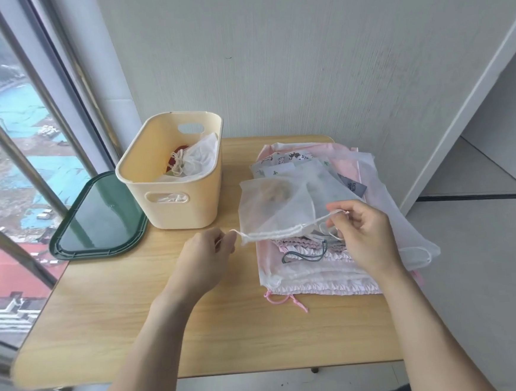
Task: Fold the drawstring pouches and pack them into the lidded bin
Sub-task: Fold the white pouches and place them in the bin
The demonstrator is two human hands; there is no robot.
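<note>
From where I stand, the person has a thin white pouch (277, 204) held up over the near edge of the pile of pouches (326, 251) on the right side of the wooden table (130, 313). The left hand (204, 261) has its fingers curled, pinching the cord that comes out of the pouch's gathered mouth on that side; the right hand (366, 236) pinches the other cord end between thumb and fingertips, so the mouth is stretched between the two hands.

The cloth looks nearly weightless and half see-through (you can make out a round shape inside or behind it, though I can't tell which). It will be limp and floppy, I'd judge, holding no crease on its own and liable to slide about on the smooth pouches beneath. The cords are the sure places to grip for drawing it closed; for folding, the corners or the gathered hem would give more control than the slack middle.

The cream bin (171, 171) stands open to the left of the pile, with a few pouches already lying inside. Its dark green lid (98, 217) lies flat beside it, partly over the table's edge by the window. Most of the pile, pink and patterned pieces among them, is not yet packed.
</note>
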